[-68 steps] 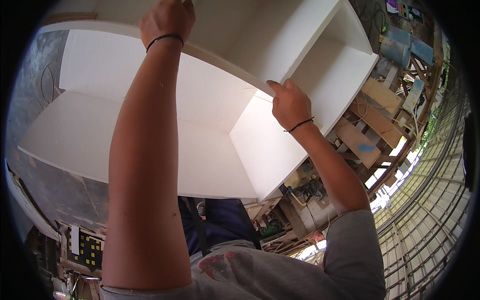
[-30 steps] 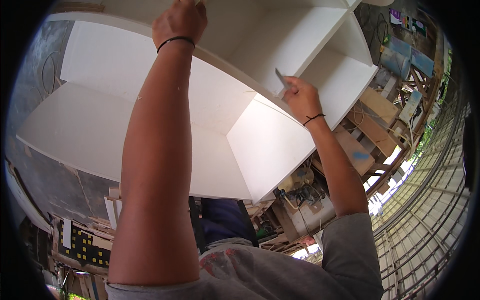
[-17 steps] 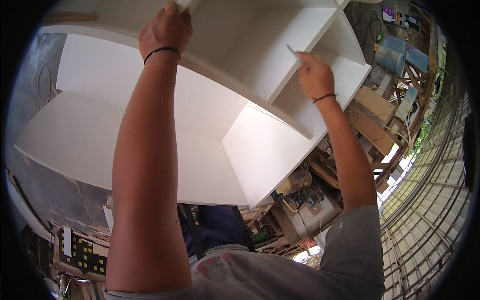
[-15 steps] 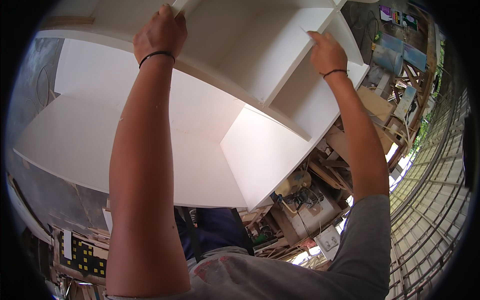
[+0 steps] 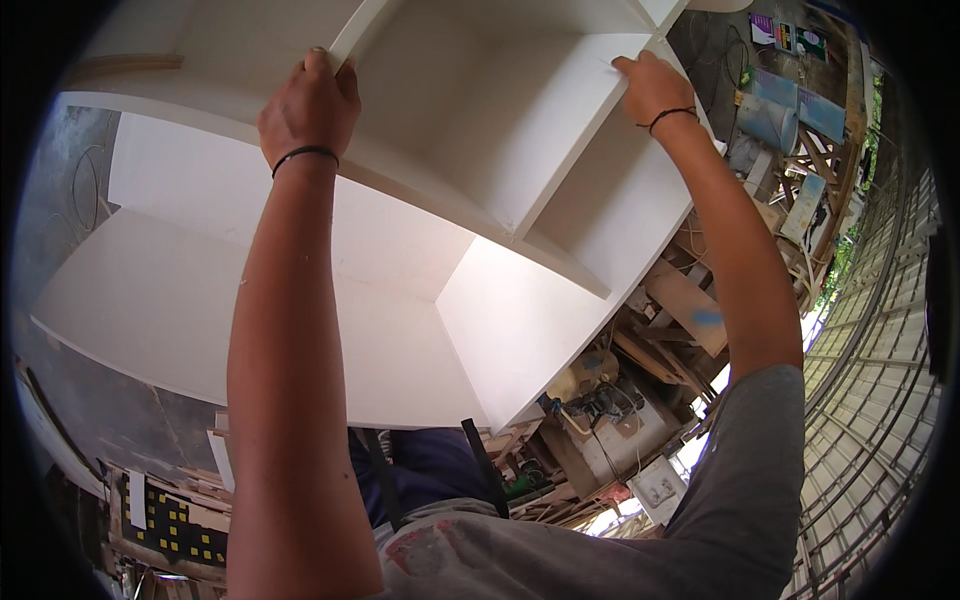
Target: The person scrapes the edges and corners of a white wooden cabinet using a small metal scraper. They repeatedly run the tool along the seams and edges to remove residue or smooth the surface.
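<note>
A large white cabinet (image 5: 570,140) with several compartments fills the upper middle of the view. My left hand (image 5: 308,112) is closed at the front edge of an upright divider (image 5: 362,25), with thumb and forefinger against it. Farther right, my right hand (image 5: 656,88) is closed at another divider (image 5: 590,120), near its far end. A thin, pale, pointed piece (image 5: 606,64) sticks out from the right fingertips; its kind is too small to tell. The other fingers of both hands are mostly hidden.
Below the shelves lies a wide white panel section (image 5: 370,310) of the cabinet. To the right are a blue-grey bucket (image 5: 768,122), wood offcuts (image 5: 690,300) and a yellowish machine (image 5: 585,375). A wire grille (image 5: 880,330) stands at far right; a black yellow-dotted board (image 5: 172,520) lies lower left.
The cabinet's upper part sits slightly lower in view. My left hand appears a little lower and keeps to the divider edge. My right hand has shifted slightly toward the divider's far end.
</note>
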### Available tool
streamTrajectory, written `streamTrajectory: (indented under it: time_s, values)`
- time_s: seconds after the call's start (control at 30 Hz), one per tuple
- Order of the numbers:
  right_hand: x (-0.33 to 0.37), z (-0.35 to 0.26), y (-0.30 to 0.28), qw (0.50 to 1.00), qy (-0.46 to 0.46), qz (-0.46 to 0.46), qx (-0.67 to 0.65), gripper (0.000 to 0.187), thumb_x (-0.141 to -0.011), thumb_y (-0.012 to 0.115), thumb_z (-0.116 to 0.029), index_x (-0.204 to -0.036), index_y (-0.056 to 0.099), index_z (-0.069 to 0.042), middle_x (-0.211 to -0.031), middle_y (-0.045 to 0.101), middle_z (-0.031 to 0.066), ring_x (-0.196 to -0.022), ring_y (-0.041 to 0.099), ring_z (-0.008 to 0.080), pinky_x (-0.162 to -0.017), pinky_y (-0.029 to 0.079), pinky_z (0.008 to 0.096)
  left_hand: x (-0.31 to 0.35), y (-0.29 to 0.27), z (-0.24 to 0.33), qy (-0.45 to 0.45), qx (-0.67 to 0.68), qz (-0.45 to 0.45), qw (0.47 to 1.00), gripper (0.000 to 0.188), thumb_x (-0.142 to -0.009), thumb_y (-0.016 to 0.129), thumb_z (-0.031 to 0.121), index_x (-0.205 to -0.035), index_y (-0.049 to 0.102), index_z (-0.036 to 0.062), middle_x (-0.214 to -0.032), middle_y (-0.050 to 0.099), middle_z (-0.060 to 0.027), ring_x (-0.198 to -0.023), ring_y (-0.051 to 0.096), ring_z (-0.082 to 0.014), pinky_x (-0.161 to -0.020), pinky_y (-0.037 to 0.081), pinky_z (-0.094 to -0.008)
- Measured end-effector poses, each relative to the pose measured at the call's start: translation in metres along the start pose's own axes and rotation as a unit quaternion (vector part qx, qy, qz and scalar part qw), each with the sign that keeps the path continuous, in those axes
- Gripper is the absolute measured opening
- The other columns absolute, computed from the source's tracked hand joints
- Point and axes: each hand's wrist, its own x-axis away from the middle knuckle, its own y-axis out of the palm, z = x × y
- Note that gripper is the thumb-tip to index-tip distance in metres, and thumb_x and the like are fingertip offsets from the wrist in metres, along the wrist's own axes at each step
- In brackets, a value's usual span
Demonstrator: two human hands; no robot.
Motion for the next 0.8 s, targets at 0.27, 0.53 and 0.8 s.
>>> streamTrajectory:
  time_s: [0.27,0.53,0.8]
  values:
    - [0.117,-0.131,0.010,0.946,-0.212,-0.201,-0.142,0.031,-0.081,0.051,-0.006,-0.104,0.069,-0.016,-0.096,0.059,0.0142,-0.097,0.061,0.0293,-0.077,0.052,0.0424,-0.001,-0.003,-0.007,0.000,-0.001,-0.010,1.000,0.035,-0.095,0.045,0.045,-0.101,0.055,0.0117,-0.100,0.068,-0.0084,-0.090,0.065,-0.0327,-0.076,0.052,-0.0436]
    - [-0.017,0.011,0.004,1.000,0.008,-0.014,0.007,0.039,-0.082,0.056,-0.007,-0.117,0.064,-0.020,-0.106,0.060,0.0112,-0.101,0.061,0.0289,-0.080,0.053,0.0406,-0.001,-0.002,0.002,0.003,0.009,-0.013,1.000,0.035,-0.095,0.046,0.045,-0.106,0.056,0.0125,-0.102,0.068,-0.0081,-0.091,0.065,-0.0315,-0.076,0.052,-0.0439]
    - [0.045,-0.070,-0.009,0.975,-0.144,-0.132,-0.105,0.042,-0.082,0.051,-0.003,-0.118,0.064,-0.019,-0.109,0.060,0.0122,-0.103,0.060,0.0305,-0.082,0.053,0.0404,0.001,-0.008,-0.006,-0.011,-0.035,0.001,0.999,0.030,-0.094,0.048,0.041,-0.097,0.055,0.0117,-0.102,0.068,-0.0041,-0.090,0.065,-0.0271,-0.073,0.053,-0.0417]
